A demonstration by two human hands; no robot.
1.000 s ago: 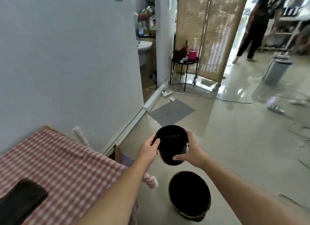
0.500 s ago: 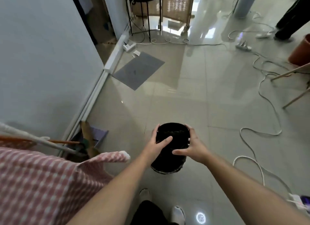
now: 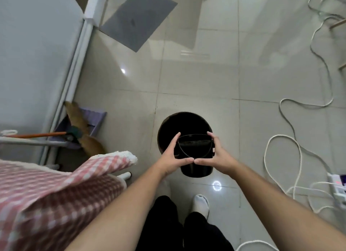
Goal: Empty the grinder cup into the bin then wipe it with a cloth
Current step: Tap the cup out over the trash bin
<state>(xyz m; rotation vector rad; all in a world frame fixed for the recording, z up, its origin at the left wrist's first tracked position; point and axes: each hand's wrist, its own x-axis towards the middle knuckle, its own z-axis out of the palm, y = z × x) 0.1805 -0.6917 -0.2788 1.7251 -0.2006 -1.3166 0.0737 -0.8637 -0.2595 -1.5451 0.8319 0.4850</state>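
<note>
I hold a black grinder cup [image 3: 196,161] with both hands, tipped so its open mouth faces away from me toward the floor. My left hand [image 3: 171,156] grips its left side and my right hand [image 3: 220,156] its right side, thumbs meeting on the near wall. Directly beyond and below the cup stands a round black bin [image 3: 184,122] on the tiled floor; the cup's mouth hangs over the bin's near rim. No cloth for wiping is in view.
A table with a red-checked cloth [image 3: 56,187] fills the lower left. A broom and purple dustpan [image 3: 82,127] lean by the wall. White cables [image 3: 286,157] loop over the floor at right. My feet [image 3: 201,204] stand just behind the bin.
My head has tilted down toward the floor. The cup has been tipped forward over the bin, and my thumbs have shifted onto its near wall.
</note>
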